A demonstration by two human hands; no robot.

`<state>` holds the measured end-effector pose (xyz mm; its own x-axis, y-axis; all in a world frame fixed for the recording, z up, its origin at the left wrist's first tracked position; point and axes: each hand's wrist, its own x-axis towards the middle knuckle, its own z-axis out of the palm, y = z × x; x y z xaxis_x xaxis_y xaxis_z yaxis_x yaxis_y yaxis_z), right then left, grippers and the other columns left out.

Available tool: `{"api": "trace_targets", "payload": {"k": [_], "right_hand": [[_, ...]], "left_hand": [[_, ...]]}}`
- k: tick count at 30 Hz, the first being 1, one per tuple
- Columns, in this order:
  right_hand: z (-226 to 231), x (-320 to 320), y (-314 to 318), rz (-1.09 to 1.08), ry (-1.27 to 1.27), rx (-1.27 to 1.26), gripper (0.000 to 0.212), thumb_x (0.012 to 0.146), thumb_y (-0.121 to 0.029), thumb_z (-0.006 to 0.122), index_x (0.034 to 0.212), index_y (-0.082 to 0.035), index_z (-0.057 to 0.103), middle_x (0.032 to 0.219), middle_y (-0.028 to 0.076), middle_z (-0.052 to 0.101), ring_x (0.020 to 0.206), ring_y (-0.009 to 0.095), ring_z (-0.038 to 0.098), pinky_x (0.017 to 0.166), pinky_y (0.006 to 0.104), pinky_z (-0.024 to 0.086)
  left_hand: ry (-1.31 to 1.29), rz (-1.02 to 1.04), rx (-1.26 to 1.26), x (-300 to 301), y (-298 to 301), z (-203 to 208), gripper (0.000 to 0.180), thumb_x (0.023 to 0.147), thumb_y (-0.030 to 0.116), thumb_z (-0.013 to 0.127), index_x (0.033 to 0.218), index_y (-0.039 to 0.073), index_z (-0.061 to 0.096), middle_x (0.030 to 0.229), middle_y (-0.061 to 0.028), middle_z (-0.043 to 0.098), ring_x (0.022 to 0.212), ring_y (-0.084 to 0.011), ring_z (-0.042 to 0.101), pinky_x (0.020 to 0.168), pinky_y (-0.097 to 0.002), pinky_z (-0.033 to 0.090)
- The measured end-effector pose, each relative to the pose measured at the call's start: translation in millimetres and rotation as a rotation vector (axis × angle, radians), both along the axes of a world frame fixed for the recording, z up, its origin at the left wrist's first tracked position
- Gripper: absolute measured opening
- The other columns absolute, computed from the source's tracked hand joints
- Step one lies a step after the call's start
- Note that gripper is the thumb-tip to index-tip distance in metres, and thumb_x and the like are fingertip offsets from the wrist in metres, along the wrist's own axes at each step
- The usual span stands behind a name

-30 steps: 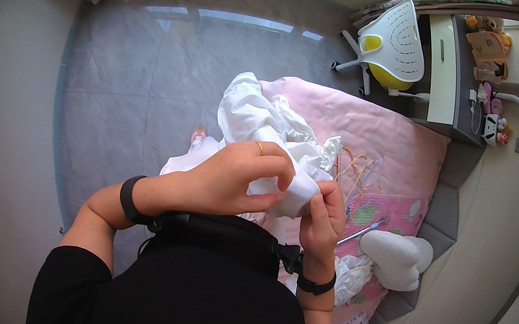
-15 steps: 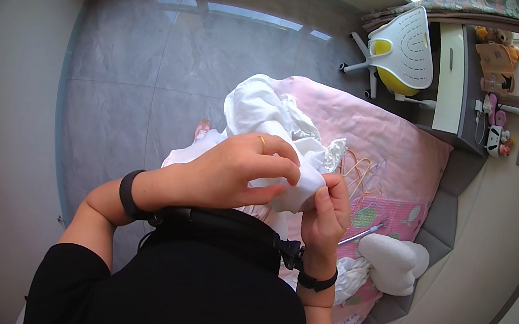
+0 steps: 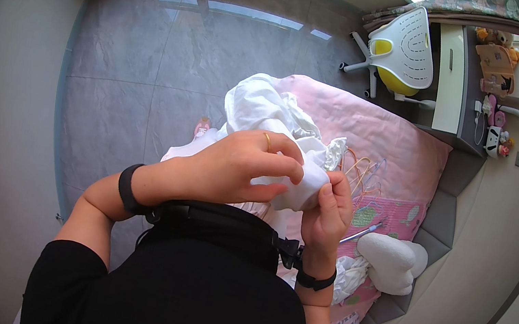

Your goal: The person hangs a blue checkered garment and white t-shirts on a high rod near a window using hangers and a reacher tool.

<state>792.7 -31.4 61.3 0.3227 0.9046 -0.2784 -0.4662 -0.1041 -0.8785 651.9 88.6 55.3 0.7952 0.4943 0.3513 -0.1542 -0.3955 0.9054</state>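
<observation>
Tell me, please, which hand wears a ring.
The left hand: it bears a gold-coloured ring, whereas the right hand, pinching the white cloth, shows none.

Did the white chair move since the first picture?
No. The white chair stands in the same spot beside the desk as before; only the view shifted.

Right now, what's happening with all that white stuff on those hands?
Someone in a black top is handling some white cloth in front of them, beside the pink bed. The right hand pinches its edge. The left hand is over the cloth with its thumb and fingers apart; I can't tell whether it touches it. Thin hangers and a white cushion lie on the bed, off to the right.
</observation>
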Motion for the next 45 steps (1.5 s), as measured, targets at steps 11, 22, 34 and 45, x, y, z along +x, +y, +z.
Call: {"api": "trace_targets", "payload": {"k": [11,22,34,45], "right_hand": [[0.4,-5.7,-1.9,-0.028,0.018,0.001,0.016,0.089,-0.016,0.044,0.092,-0.001,0.046,0.08,0.003,0.052,0.069,0.007,0.048,0.062,0.0197,0.04],[2.4,-12.0,-4.2,-0.066,0.099,-0.013,0.015,0.087,-0.014,0.043,0.092,0.0,0.047,0.087,0.006,0.055,0.078,0.012,0.052,0.07,0.024,0.042],[9.1,-16.1,-7.4,-0.105,0.112,-0.054,0.015,0.089,-0.015,0.043,0.094,-0.001,0.047,0.087,0.004,0.055,0.079,0.01,0.05,0.072,0.0231,0.04],[12.3,-26.2,-8.3,-0.075,-0.175,0.013,0.015,0.089,-0.014,0.044,0.093,0.0,0.046,0.082,0.002,0.052,0.072,0.005,0.046,0.065,0.0182,0.037]], "left_hand": [[-0.018,0.007,-0.051,-5.3,-2.9,-3.5,0.018,0.062,0.002,0.066,0.077,0.006,0.058,0.09,-0.0078,0.058,0.075,-0.0237,0.058,0.063,-0.0302,0.047],[-0.067,-0.001,0.086,-12.1,-3.5,-8.3,0.018,0.062,0.002,0.068,0.072,0.004,0.053,0.09,-0.0092,0.059,0.073,-0.0221,0.058,0.061,-0.0292,0.047],[0.207,0.511,0.342,-42.5,8.8,-8.8,0.025,0.063,0.011,0.072,0.082,0.003,0.058,0.08,-0.0081,0.06,0.071,-0.0213,0.055,0.059,-0.0289,0.045],[-0.042,0.332,0.287,-20.9,-20.3,-1.3,0.021,0.059,-0.002,0.068,0.078,0.001,0.061,0.068,-0.0063,0.057,0.053,-0.019,0.055,0.046,-0.0274,0.044]]}}
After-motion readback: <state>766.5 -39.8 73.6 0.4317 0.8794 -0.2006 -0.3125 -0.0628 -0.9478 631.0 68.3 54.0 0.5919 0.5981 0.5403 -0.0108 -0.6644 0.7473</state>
